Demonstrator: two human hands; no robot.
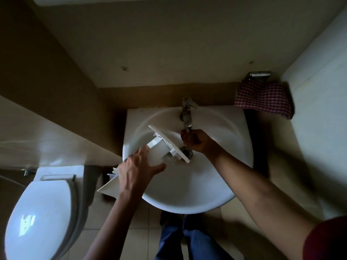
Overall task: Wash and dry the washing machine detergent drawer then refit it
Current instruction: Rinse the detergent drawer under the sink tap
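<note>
Left hand point(138, 170) lies spread on the drawer point(159, 148), which slants away toward the tap point(186, 109); right hand point(195, 140) sits curled just past its front panel, seemingly empty.

Under my left grip point(137, 171) the detergent drawer point(159, 147) looks like smooth white plastic, its front panel faintly glossy. The sink point(216, 184) around it reads as shiny glazed ceramic. Just above my right grip point(195, 140) the tap point(185, 107) is dull grey metal. Far right of that grip, the checked towel point(262, 99) is matt woven cloth. Left of my left grip, the toilet lid point(41, 212) gleams like hard plastic.
</note>
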